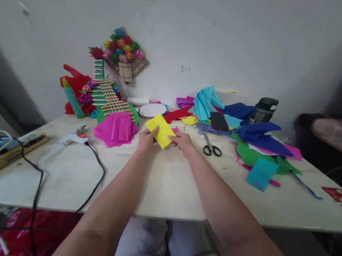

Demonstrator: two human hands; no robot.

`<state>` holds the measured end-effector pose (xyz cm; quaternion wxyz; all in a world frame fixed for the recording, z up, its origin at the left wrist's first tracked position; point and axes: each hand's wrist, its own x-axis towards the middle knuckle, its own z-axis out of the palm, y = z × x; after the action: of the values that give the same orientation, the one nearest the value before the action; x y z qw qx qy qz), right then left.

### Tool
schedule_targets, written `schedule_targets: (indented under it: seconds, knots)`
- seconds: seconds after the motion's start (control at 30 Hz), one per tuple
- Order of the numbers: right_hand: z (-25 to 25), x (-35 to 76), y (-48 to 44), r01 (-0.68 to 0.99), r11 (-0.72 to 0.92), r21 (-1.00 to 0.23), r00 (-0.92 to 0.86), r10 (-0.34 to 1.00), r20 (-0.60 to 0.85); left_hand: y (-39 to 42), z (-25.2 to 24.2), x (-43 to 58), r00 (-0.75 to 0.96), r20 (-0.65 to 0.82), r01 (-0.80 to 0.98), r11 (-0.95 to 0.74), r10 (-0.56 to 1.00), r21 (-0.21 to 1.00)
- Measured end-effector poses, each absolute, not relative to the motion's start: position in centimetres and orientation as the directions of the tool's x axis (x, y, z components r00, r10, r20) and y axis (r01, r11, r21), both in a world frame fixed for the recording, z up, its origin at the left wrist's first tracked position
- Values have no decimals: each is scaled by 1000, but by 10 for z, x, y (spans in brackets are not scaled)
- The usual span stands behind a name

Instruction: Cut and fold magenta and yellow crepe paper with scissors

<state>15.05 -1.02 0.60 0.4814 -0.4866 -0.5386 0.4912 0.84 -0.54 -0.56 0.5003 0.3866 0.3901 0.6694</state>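
Yellow paper (160, 130) is btwn the two hands, held up just over the table (174, 186), approx. centred in front of the person. Long axis runs diag., far-L end to near-R end, so it slants across the line btwn the hands. L hand (147, 138) is on the near-L long edge, thumb flat on the upper face, fingers tucked under & mostly hidden; R hand (184, 143) is closed at the near-R end, thumb & fingertips pinching by the corner. Neither hand is clearly nearer, both touch it; no gap to speak of in either grip. Can't tell if it's one folded sheet or a few layers. Table's pale, w/ bare space on the person's side of the hands. Magenta paper (116, 129) sits just L of the L hand, scissors (210, 145) R of the R hand, handles toward the person. Further R: teal paper (262, 174) on green pcs; phone (219, 121) & dark jar (264, 111) toward the back. Far L: white glue gun (72, 139) w/ black cord, yellow power strip (29, 145) at the edge. Plain wall (239, 38) behind, flower hanging (123, 49) on it.
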Motion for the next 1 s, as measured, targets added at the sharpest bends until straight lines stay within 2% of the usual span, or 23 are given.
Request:
schedule_targets:
  seconds: [0.13,0.27,0.4,0.77,1.0]
  knots:
    - [6,153,-9,-54,-3,-999,8,1000,-4,-4,-7,11,-154,90,-372,-142,984,917]
    - [8,158,-8,-83,-17,-996,33,999,-20,-3,-10,11,-108,73,-332,-105,992,938]
    - [11,161,-8,-113,-41,-993,18,999,-43,-2,-12,11,-134,59,-262,-93,989,961]
    - [13,162,-9,-225,-71,-972,-56,997,-60,-10,-4,15,-38,17,-481,-33,999,876]
    - [15,162,-10,-254,-60,-965,-55,997,-47,-9,-5,16,-36,17,-461,-32,999,887]
